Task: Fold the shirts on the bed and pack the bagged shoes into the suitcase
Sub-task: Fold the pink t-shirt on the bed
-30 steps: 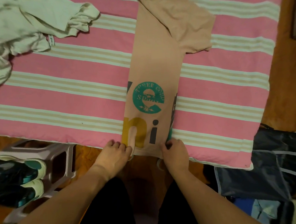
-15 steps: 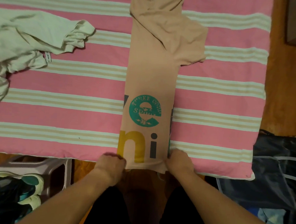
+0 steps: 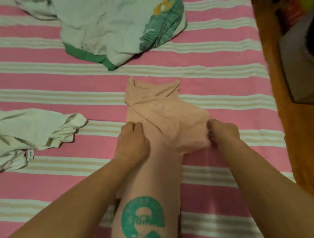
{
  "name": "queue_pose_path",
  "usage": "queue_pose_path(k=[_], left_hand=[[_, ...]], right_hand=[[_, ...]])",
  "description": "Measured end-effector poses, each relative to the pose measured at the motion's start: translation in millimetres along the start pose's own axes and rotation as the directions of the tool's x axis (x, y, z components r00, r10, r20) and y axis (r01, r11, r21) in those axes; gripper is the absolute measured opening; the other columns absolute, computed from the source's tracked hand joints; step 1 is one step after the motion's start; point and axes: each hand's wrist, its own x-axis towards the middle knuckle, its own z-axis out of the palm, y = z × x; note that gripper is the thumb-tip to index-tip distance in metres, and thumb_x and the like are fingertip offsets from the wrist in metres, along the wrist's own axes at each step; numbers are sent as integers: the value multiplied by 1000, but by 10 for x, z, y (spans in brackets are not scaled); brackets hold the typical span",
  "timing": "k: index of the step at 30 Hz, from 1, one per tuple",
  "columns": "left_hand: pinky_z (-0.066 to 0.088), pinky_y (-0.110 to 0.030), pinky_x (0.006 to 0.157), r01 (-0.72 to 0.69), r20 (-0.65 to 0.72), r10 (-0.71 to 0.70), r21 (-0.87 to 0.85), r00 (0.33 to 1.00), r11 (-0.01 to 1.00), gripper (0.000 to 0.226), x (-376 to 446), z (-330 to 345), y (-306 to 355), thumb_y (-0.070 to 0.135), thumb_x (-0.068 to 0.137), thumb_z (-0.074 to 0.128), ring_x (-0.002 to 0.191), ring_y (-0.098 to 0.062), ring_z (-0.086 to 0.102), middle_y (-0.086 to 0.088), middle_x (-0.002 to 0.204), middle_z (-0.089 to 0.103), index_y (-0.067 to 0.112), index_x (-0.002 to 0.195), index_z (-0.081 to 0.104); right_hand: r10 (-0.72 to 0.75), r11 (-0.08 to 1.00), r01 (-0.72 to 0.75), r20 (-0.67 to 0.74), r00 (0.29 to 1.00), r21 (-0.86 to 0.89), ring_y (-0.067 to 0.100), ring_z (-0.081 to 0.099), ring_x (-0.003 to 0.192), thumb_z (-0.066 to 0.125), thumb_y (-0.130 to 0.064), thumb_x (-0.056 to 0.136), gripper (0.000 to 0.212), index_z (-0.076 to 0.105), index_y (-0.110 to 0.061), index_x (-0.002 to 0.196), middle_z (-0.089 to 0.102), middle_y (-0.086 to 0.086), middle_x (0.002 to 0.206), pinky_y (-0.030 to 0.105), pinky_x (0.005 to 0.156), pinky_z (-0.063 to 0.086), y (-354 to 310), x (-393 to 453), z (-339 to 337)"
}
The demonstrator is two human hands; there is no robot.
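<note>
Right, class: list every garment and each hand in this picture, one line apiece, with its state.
Peach T-shirt: folded into a long strip, one sleeve sticking out right.
Cream shirt: crumpled, unfolded.
White leaf-print garment: heaped, unfolded.
Left hand: fingers curled, resting on the strip's left edge.
Right hand: gripping the protruding sleeve.
</note>
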Motion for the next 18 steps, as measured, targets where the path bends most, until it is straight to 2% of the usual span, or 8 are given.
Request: queue_pose_path(k=[3,5,6,8,9,11,15,18], left_hand=[[44,-48,100,-175,-175,182,54,968,983,39,422,138,-107,13,93,50,114,-34,48,-17,128,50,2,130,51],[41,-47,105,-238,-192,242,40,951,970,44,591,155,-134,17,99,47,124,-33,45,-15,139,44,5,141,45],[41,-49,106,-252,-182,256,46,949,967,45,657,154,-144,20,100,45,127,-34,44,-14,143,41,7,143,43],[33,-52,116,-248,-102,260,117,960,962,52,790,124,-154,31,105,38,143,-37,31,-15,158,28,15,154,32],[22,-50,123,-236,-39,245,162,969,958,57,877,103,-146,40,107,31,152,-36,15,-13,166,14,24,161,20],[3,-48,127,-205,82,191,238,978,949,62,1106,73,-106,57,105,15,156,-30,-12,-6,170,-12,41,160,-6],[-6,-53,124,-161,218,89,340,972,926,66,1403,75,28,72,96,7,152,-40,-21,-9,167,-24,52,152,-21],[-5,-57,124,-145,258,45,382,965,913,68,1444,39,57,76,94,8,151,-44,-21,-11,166,-24,55,151,-22]], right_hand=[[47,989,-71,180,982,127,31,66,82,79,-45,74,53,64,-5,106,68,11,93,47,77,61,-140,18,267],[16,977,-83,321,947,196,24,59,55,74,-33,88,27,67,-7,86,62,7,68,35,51,53,-122,-43,345],[-32,967,-42,281,959,253,22,52,46,72,-26,90,22,67,-9,77,59,6,61,30,44,44,-65,-54,347],[-166,951,164,-12,986,261,22,57,55,68,-22,92,13,67,-13,84,64,4,71,33,49,43,140,-121,268],[-240,944,268,-157,958,192,23,60,66,64,-23,95,11,65,-14,89,66,3,79,34,56,45,247,-159,208],[-361,918,388,-236,902,79,25,59,76,60,-24,98,14,60,-15,88,64,1,83,37,62,43,389,-246,133],[-215,929,205,-1,977,309,27,70,87,67,-25,94,11,72,-15,96,75,4,93,44,75,58,426,-143,128],[-156,909,47,234,960,414,30,73,91,78,-27,80,22,78,-14,97,77,11,99,49,85,58,438,-137,81]])
